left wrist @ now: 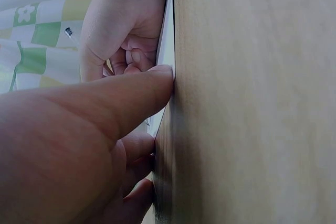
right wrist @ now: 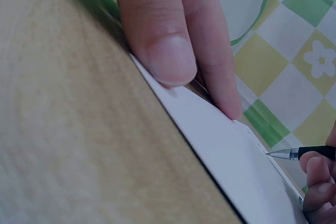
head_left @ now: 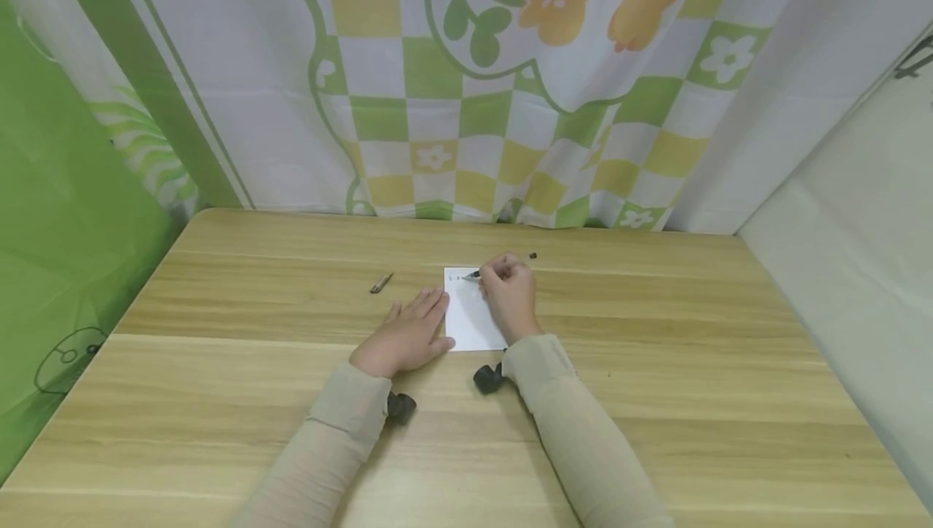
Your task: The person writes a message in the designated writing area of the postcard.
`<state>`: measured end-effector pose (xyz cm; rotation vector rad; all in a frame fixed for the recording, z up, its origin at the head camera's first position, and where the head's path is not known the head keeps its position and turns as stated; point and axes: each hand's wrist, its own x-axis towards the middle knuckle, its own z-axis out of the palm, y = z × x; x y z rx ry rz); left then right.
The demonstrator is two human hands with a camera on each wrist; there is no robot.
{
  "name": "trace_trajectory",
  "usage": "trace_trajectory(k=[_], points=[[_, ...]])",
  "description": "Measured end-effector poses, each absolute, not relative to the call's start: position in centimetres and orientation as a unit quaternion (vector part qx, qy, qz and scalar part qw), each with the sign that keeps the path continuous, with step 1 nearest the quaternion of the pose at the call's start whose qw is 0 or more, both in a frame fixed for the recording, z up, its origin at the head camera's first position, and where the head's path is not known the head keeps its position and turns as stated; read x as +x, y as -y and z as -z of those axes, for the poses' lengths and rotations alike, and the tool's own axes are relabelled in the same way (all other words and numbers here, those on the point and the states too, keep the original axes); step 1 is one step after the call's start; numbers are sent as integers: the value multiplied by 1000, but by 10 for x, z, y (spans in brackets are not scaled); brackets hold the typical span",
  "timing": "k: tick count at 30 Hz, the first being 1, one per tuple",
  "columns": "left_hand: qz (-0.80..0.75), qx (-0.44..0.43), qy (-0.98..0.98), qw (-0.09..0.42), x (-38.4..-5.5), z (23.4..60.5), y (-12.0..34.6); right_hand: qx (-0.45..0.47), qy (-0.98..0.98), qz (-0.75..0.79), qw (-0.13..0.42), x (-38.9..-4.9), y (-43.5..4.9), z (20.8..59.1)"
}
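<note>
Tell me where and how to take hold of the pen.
Grip the pen by its black section just behind the tapered tip, probably best from the right, where the right hand holds it. In the head view the tip points left over the paper, so this side keeps hands behind the narrow end.

- The place was a small, curtained-off table nook; whether it stood in a home or elsewhere could not be told.
- A wood-grain tabletop (head_left: 700, 431) filled its floor space in view.
- A green, yellow and white checked floral curtain (head_left: 430, 66) hung behind.
- Green fabric (head_left: 80, 212) closed the left side, a pale panel (head_left: 860, 244) the right.
- White paper (head_left: 470, 330) and a pen (head_left: 474, 274) marked a writing spot.
</note>
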<state>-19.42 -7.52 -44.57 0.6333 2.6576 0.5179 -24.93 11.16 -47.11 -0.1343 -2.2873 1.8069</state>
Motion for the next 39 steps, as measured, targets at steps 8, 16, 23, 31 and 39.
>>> trace_trajectory(k=[8, 16, 23, 31, 39], points=[[-179, 220, -940, 190, -191, 435, 73, -47, 778, -617, 113, -249, -111, 469], [-182, 221, -941, 183, -194, 443, 74, -44, 781, -612, 115, -248, -111, 468], [-182, 222, -941, 178, -196, 449, 75, -50, 785, -608, 109, -247, -112, 468], [-181, 222, -941, 179, -195, 448, 75, -52, 775, -621, 106, -247, -112, 468], [-170, 221, -943, 184, -192, 441, 74, -44, 784, -609, 107, -247, -111, 468]])
